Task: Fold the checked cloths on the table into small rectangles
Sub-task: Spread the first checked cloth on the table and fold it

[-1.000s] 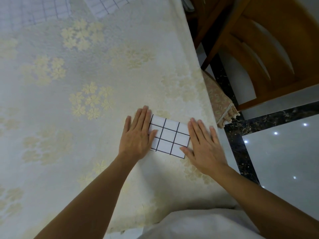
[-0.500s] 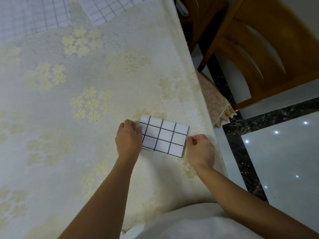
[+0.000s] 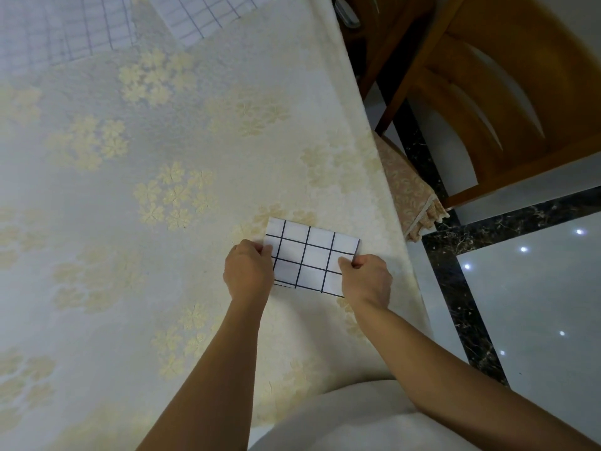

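cloth, checked white with dark lines and folded down to a small rectangle [image 3: 309,255], is found near the right edge of the surface [image 3: 325,92], in the half nearest the person. it is held at both short ends. the left grip [image 3: 248,271] is clamped on the left end, fingers curled over the edge and the knuckles turned up towards the camera. the right grip [image 3: 367,278] is clamped on the right end near its lower corner, the cloth pinched under the thumb [image 3: 345,263]. whether the rectangle lies flat on the surface or is raised a little off it cannot be told.

the surface is covered by a cream tablecloth [image 3: 175,196] woven with pale gold flower clusters, which hangs over the right edge. at the far side, well apart from the folded piece, a spread checked cloth [image 3: 65,27] is seen at the top left, and a second spread cloth [image 3: 201,14] just beside it (both cut off by the top of the view).

to the right of the surface a wooden chair [image 3: 487,92] is placed, with a patterned seat cushion [image 3: 409,190] close to the hanging tablecloth. below it the glossy pale floor [image 3: 536,304] is crossed by a dark marbled strip [image 3: 455,288]. at the bottom the person's pale garment [image 3: 341,421] is seen between the two bare forearms.
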The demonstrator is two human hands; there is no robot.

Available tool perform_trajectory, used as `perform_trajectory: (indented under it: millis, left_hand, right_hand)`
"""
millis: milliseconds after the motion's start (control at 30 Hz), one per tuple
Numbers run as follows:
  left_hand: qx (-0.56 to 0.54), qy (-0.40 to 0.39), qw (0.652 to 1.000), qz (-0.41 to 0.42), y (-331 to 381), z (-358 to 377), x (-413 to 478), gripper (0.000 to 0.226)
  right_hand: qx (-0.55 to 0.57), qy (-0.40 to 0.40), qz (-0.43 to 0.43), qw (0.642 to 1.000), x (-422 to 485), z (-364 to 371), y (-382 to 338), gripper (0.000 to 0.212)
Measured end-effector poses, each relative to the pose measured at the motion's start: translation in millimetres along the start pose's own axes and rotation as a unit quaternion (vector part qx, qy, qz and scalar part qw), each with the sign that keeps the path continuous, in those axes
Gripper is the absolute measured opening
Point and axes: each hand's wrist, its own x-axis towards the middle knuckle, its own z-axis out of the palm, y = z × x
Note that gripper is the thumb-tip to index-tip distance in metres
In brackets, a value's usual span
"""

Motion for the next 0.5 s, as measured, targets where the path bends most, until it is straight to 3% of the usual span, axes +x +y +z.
perform_trajectory:
  millis: [133, 233, 333, 500]
  left_hand:
    - [0.013, -0.023, 1.000, 0.006, -1.0, 1.6, 5.3, 0.032]
    - [0.014, 0.005, 0.999, 0.039, -0.7, 2.8, -2.0, 0.029]
    - [-0.028, 0.023, 0.998, 0.049, 3.4, 0.5, -13.8, 0.022]
    - [-0.145, -0.016, 0.989, 0.004, 7.3, -9.6, -20.2, 0.015]
  right_hand:
    - [0.003, -0.012, -0.009, 1.000, 1.5, -0.4, 0.6, 0.026]
    - [0.016, -0.009, -0.037, 0.999, -0.9, -4.4, -0.2, 0.025]
    - [0.031, -0.015, -0.061, 0.998, -2.8, -10.2, -1.7, 0.020]
    - [0.093, -0.025, -0.076, 0.993, 1.3, -19.7, -5.6, 0.015]
